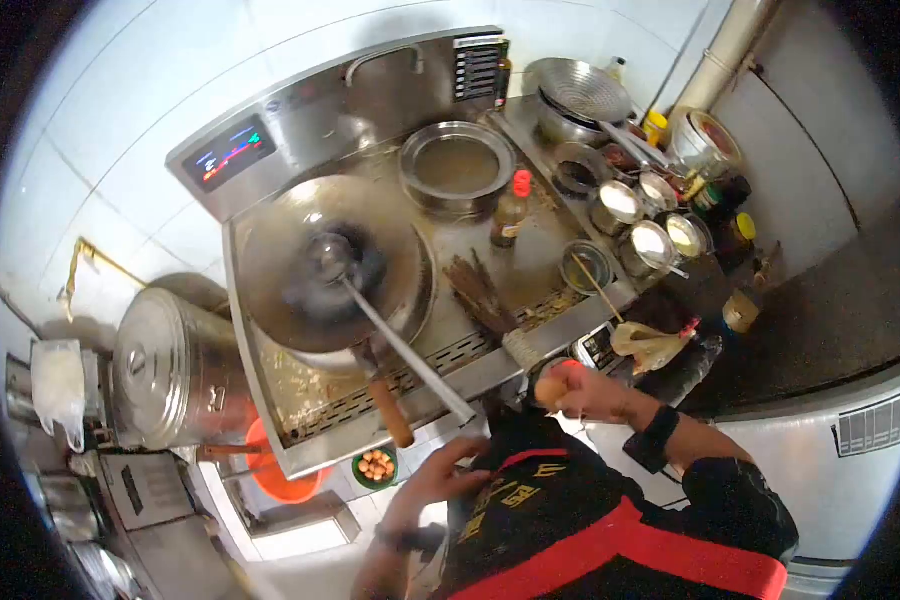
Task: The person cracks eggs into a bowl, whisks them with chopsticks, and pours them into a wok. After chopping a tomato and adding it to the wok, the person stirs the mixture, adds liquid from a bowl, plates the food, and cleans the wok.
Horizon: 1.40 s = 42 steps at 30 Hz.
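My right hand [592,396] is closed around a brown egg [550,390], in front of the stove's edge. My left hand [448,472] is held before the black apron [520,495], its fingers stretched out and holding nothing. Just above it ends the long handle of a metal ladle [408,352], whose bowl rests in the wok [270,235]. The wok's wooden handle [390,412] points toward me. Below the stove, a green basket [389,480] holds several brown eggs [375,464].
On the steel stove [370,165] stand a round metal pan [457,165], a red-capped bottle [509,215] and a bundled brush [485,300]. Seasoning pots [620,203] crowd the right side. A lidded stockpot [170,365] and orange bucket [288,488] are at left.
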Available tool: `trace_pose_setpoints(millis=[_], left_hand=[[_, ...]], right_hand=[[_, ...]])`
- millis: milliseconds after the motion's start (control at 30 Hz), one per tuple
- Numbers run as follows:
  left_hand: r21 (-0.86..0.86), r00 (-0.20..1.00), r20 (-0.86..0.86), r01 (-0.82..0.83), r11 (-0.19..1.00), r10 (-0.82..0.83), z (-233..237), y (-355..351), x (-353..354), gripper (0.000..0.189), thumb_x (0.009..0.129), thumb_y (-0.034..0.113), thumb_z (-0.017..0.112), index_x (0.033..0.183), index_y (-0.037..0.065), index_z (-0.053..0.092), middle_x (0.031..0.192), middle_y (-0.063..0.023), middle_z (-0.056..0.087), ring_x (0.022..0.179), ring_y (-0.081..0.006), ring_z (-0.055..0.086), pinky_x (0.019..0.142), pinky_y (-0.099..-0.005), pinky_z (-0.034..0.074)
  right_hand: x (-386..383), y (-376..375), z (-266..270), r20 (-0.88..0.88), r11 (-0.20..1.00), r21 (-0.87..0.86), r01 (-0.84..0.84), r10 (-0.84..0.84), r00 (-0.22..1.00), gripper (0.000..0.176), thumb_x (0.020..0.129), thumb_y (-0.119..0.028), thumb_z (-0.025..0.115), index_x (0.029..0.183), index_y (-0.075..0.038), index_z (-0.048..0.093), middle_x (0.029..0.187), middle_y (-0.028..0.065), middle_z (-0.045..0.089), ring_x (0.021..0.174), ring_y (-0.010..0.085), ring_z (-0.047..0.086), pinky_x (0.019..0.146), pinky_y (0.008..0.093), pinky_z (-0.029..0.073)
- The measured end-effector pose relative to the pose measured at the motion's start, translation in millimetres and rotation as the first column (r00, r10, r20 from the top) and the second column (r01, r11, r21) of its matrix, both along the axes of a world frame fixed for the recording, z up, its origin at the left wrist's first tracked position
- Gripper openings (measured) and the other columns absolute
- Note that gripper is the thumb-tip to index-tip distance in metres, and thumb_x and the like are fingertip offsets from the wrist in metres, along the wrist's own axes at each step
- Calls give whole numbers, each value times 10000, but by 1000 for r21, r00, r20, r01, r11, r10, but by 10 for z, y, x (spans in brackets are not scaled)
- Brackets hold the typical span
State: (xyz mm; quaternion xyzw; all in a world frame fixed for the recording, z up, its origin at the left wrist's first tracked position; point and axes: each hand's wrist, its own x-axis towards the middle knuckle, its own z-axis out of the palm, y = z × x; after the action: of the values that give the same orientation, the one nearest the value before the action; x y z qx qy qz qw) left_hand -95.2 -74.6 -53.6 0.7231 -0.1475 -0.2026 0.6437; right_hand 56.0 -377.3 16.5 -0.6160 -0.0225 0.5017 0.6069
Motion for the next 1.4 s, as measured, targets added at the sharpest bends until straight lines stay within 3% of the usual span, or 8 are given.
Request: trace_pose_setpoints(millis=[100, 200, 267, 400, 600, 900, 1133, 1400], left_hand=[[162, 952, -225, -172, 972, 206, -410, 243, -321, 501, 843, 216, 742, 1273, 34, 560, 1121, -120, 665, 1034, -197, 648, 893, -324, 518], [267, 763, -352, -474, 839, 543, -651, 521, -680, 421, 849, 187, 731, 1201, 5, 588, 1043, -82, 681, 948, -154, 643, 812, -291, 515], [326, 634, -357, -604, 728, 686, -702, 675, -797, 372, 858, 157, 711, 1167, -17, 599, 1022, -71, 685, 909, -134, 637, 784, -275, 507], [381, 483, -211, -760, 527, 850, -361, 769, -660, 381, 921, 92, 634, 1248, -74, 531, 1098, -134, 664, 921, -192, 664, 776, -288, 530], [179, 254, -331, -929, 325, 909, 271, 632, -216, 404, 940, 114, 624, 1285, -56, 499, 1083, -130, 653, 949, -178, 645, 853, -280, 517], [518, 460, -176, -708, 479, 870, 107, 278, 342, 525, 912, 219, 623, 1349, 21, 411, 795, -135, 667, 617, -191, 672, 548, -336, 537], [559, 589, 165, -717, 417, 791, 277, 469, 253, 434, 893, 220, 652, 1227, -10, 497, 812, -160, 642, 696, -258, 656, 643, -361, 534], [472, 571, 819, -728, 497, 59, 3189, 4, 822, 206, 752, 24, 698, 925, 15, 586, 856, -102, 647, 748, -259, 635, 681, -338, 509]], right_hand=[[561, -431, -82, 40, 956, 46, 291, -292, 955, 432, 799, -67, 680, 1201, -18, 529, 947, 28, 605, 717, 75, 549, 585, 223, 443], [1068, -613, -469, 595, 896, -268, 353, -135, 792, 453, 819, -188, 714, 1195, 2, 547, 977, 91, 638, 887, 223, 624, 749, 338, 519], [1353, -529, -907, 976, 645, -215, 733, 108, 191, 443, 834, -265, 699, 1152, 16, 571, 971, 177, 641, 943, 336, 620, 787, 422, 517], [1611, -577, -1533, 788, 504, -615, 606, 394, 472, 449, 816, -346, 694, 1120, -28, 602, 1014, 214, 620, 958, 399, 598, 783, 499, 508], [2004, -671, -1251, 948, 581, -318, 749, 208, 241, 315, 783, -237, 694, 983, -16, 592, 1003, 219, 582, 951, 413, 551, 810, 504, 471], [2476, -895, -1512, 757, 464, -654, 597, 395, 521, 422, 811, -260, 687, 1081, 4, 497, 1059, 243, 557, 998, 413, 562, 824, 523, 457], [2453, -902, -1573, 830, 571, -556, 604, 416, 371, 282, 850, -200, 630, 1033, -11, 528, 1018, 225, 537, 947, 394, 520, 829, 504, 443], [2613, -798, -1389, 636, 427, -762, 487, 635, 438, 324, 873, -251, 636, 1014, 31, 560, 986, 248, 629, 894, 395, 600, 755, 488, 458]])
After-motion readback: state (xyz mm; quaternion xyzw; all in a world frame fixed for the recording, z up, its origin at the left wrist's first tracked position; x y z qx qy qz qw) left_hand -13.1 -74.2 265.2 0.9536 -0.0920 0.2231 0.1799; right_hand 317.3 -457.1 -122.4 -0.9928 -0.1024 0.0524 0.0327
